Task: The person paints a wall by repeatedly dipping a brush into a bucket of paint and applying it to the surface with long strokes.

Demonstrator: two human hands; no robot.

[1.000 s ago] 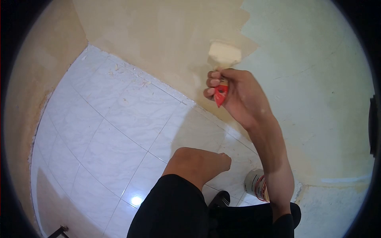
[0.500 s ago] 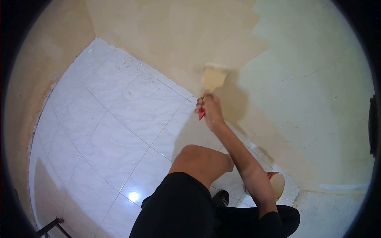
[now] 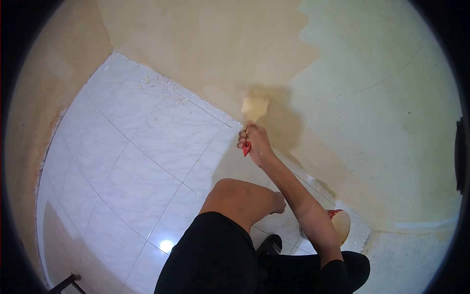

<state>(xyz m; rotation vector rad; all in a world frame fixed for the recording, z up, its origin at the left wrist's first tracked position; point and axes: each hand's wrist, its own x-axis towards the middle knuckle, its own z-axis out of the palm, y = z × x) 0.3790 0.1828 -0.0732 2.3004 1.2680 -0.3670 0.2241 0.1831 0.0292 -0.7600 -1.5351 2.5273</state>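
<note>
My right hand (image 3: pixel 257 139) is closed around a wide flat paintbrush (image 3: pixel 255 107). The brush's red handle end (image 3: pixel 246 148) sticks out below my fingers, and its broad cream head points up against the tan lower part of the wall (image 3: pixel 205 49), with a shadow beside it. Under my right forearm stands a bucket (image 3: pixel 341 226), partly hidden, with a cream inside and red marks at its rim. My left hand does not show clearly; a small bit of skin past my bare knee (image 3: pixel 227 188) could be toes or fingers.
The wall's pale green part (image 3: pixel 362 122) meets the tan part along a jagged edge. White tiled floor (image 3: pixel 152 161) has light flakes (image 3: pixel 147 81) near the corner. A dark metal frame (image 3: pixel 66 283) stands at lower left, and a black striped shoe (image 3: pixel 270 244) is below my knee.
My right hand and the paintbrush have come slightly lower and to the left. The view has also shifted a little.
</note>
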